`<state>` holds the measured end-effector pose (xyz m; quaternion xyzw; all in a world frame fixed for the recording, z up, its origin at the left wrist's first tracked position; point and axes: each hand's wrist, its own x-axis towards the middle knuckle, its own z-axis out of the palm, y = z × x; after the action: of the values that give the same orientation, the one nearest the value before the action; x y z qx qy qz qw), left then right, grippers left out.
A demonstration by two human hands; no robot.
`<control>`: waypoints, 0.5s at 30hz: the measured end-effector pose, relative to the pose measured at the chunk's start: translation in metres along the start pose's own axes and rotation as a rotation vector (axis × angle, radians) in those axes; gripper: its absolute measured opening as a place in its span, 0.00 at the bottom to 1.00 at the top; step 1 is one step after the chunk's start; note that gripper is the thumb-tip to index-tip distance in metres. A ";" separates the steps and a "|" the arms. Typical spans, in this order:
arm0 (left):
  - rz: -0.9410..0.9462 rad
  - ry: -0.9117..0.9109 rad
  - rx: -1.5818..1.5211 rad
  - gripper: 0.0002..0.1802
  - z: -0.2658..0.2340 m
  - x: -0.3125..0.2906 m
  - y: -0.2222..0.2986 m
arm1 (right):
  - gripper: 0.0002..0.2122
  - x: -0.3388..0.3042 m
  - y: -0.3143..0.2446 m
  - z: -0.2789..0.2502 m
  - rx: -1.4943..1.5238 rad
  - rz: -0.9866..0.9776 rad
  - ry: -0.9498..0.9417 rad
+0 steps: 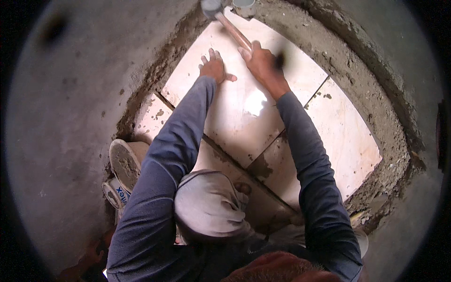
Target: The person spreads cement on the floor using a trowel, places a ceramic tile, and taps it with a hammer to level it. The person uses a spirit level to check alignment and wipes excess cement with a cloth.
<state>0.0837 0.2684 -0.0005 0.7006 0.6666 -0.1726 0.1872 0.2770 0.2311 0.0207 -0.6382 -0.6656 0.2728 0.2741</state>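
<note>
Over the pale tile (230, 105), the right hand (264, 66) is gripping a mallet (233, 31), fingers wrapped; the left hand (213, 70) is resting on the tile, fingers spread, empty

This looks like a building site, a room with an unfinished floor: large pale tiles (239, 117) with open, dark joints fill the middle of the frame. Rough mortar (343, 61) borders them at the upper right, bare grey cement (70, 141) spreads across the left, and a mortar-smeared bucket (140, 149) stands lower left.
</note>
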 end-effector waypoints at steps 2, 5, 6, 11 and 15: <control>0.013 0.001 0.008 0.82 0.000 0.001 0.000 | 0.20 -0.002 -0.003 -0.004 0.020 0.039 -0.045; 0.004 -0.007 0.007 0.81 0.002 0.001 0.000 | 0.20 -0.007 -0.004 -0.002 -0.018 0.029 -0.057; 0.000 -0.009 -0.003 0.81 0.003 0.000 -0.001 | 0.20 -0.008 -0.003 0.001 -0.075 0.102 -0.119; 0.045 0.074 -0.049 0.81 0.009 -0.002 -0.003 | 0.20 -0.005 -0.002 0.014 0.088 -0.013 0.095; 0.004 0.011 -0.063 0.79 0.009 -0.004 -0.004 | 0.21 0.004 -0.009 -0.003 0.010 0.095 -0.016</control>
<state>0.0795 0.2604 -0.0069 0.6968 0.6712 -0.1471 0.2059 0.2725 0.2348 0.0288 -0.6654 -0.6356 0.2939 0.2585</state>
